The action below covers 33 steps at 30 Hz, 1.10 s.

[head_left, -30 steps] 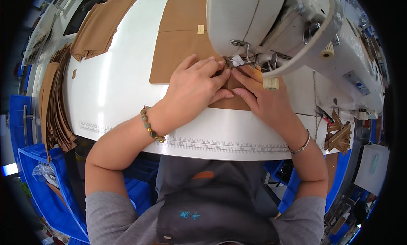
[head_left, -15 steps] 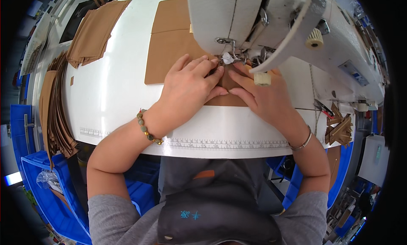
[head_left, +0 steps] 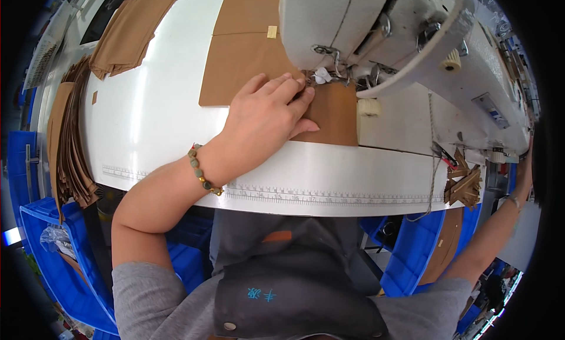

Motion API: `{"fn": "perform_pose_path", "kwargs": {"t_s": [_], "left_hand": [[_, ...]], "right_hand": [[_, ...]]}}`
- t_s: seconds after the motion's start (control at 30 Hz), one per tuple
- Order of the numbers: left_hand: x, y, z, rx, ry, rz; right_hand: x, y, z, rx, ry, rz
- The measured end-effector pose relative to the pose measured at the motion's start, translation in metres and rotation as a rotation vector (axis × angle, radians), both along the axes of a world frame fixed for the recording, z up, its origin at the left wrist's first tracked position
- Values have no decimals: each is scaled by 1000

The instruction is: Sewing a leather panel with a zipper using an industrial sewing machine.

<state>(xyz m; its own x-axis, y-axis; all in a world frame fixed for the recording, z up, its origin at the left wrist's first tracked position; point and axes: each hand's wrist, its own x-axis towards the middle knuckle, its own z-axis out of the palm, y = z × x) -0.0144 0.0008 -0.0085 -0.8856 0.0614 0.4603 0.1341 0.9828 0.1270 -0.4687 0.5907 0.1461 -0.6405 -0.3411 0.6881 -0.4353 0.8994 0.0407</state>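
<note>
My left hand [head_left: 265, 116] lies on a brown panel [head_left: 235, 63] under the needle area of a white sewing machine [head_left: 318, 16], fingertips beside the presser foot [head_left: 344, 78], fingers slightly bent and thumb apart. The panel has a seam line and a small pale tab [head_left: 272, 32]. My right hand [head_left: 524, 157] is at the far right rim of the view, at the machine's right end; its fingers are too hidden and distorted to read.
Stacked brown pieces [head_left: 132, 28] and a fanned bundle [head_left: 70, 134] lie left on the white table [head_left: 153, 122]. At right are brown strips [head_left: 462, 187], red-handled snips [head_left: 447, 159] and a hanging cord. Blue bins [head_left: 32, 240] flank the table below.
My right hand has left the panel beside the needle and moved far right along the machine. My left hand stays on the panel.
</note>
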Motion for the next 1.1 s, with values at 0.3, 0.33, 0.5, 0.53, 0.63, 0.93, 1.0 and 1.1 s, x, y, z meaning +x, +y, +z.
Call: {"fn": "perform_pose_path", "kwargs": {"t_s": [0.3, 0.33, 0.5, 0.53, 0.63, 0.93, 1.0, 1.1], "left_hand": [[0, 0, -2, -18, -16, 16], [1, -1, -1, -17, -57, 10], [1, -2, -3, -18, -55, 18], [1, -2, -4, -26, -57, 21], [0, -2, -7, -33, -25, 22], [-3, 0, -2, -8, 2, 37], [-2, 0, -2, -5, -5, 37], [-2, 0, -1, 4, -4, 43]], "right_hand": [[20, 59, -99, -756, -155, -248], [12, 65, -80, -692, -218, -285], [15, 41, -58, -329, 76, -64], [22, 31, -64, -255, 219, 15], [47, 10, -121, -1151, -242, -13], [-10, 58, -33, -368, -125, -151], [-6, 52, -50, -310, -45, -96], [18, 34, -101, -646, -73, 26]]}}
